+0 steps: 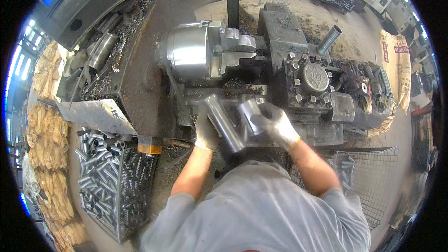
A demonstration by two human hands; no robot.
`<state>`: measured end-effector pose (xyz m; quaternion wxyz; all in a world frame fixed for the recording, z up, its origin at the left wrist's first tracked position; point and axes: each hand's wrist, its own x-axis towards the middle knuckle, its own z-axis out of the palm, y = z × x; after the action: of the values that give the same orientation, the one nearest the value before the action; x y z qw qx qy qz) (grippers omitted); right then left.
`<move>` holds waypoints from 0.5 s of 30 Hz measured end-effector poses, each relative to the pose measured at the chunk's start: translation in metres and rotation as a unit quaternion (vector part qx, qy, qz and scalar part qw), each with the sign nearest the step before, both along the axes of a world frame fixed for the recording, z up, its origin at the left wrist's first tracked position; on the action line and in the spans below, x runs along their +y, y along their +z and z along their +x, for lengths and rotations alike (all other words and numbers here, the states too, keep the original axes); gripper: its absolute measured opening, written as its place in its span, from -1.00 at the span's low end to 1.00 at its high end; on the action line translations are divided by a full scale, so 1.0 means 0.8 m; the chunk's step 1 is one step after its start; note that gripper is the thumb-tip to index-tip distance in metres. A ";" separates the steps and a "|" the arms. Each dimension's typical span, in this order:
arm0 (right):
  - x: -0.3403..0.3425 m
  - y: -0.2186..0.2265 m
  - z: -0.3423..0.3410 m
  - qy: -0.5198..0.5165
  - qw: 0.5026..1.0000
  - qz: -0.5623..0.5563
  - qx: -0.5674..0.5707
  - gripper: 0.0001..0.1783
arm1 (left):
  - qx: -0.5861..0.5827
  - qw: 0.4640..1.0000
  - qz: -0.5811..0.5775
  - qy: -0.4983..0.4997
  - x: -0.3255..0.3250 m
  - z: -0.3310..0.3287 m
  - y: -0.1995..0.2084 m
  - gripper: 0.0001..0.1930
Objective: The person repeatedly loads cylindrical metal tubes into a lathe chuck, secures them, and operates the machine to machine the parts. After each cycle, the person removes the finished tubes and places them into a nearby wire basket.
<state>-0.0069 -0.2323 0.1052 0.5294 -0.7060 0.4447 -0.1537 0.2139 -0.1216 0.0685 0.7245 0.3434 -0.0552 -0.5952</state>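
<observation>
My left hand (206, 129), in a pale work glove, is closed around a long shiny metal tube (226, 126) that tilts down to the right. In my gloved right hand (278, 127) is a second, shorter-looking metal tube (251, 116), slightly blurred. The two tubes are apart, both in front of the lathe bed. Behind them is the lathe chuck (189, 51), whose jaws (238, 49) point right with no workpiece visible between them. Right of the chuck stands the square tool post (313, 78) with several bolts.
A wire basket (120, 191) full of metal tubes stands at lower left, and another wire basket (373, 182) at lower right. The tool post's handle (330, 39) sticks up. Metal chips and a cylinder (103, 52) lie on the headstock. Stacked brown sacks (46, 135) line the left.
</observation>
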 end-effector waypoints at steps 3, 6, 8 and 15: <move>0.004 0.052 0.044 0.066 0.992 0.055 0.093 0.01 | -0.067 0.994 -0.054 0.062 -0.015 -0.039 0.053 -0.31; 0.011 0.110 0.055 0.033 0.999 0.020 0.024 0.03 | -0.429 0.899 -0.082 0.028 -0.016 -0.051 0.106 -0.37; -0.005 0.158 0.024 0.095 0.994 -0.046 -0.027 0.02 | -0.360 0.915 -0.176 0.040 -0.015 -0.036 0.117 -0.34; -0.227 0.232 0.023 0.199 0.718 -0.602 0.289 -0.36 | -0.291 0.956 0.025 0.043 0.032 0.016 -0.017 -0.39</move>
<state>0.0114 -0.4139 0.2906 -0.1426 -0.9580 0.2393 -0.0688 0.2265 -0.0957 0.0550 0.6932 0.5216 -0.2337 -0.4391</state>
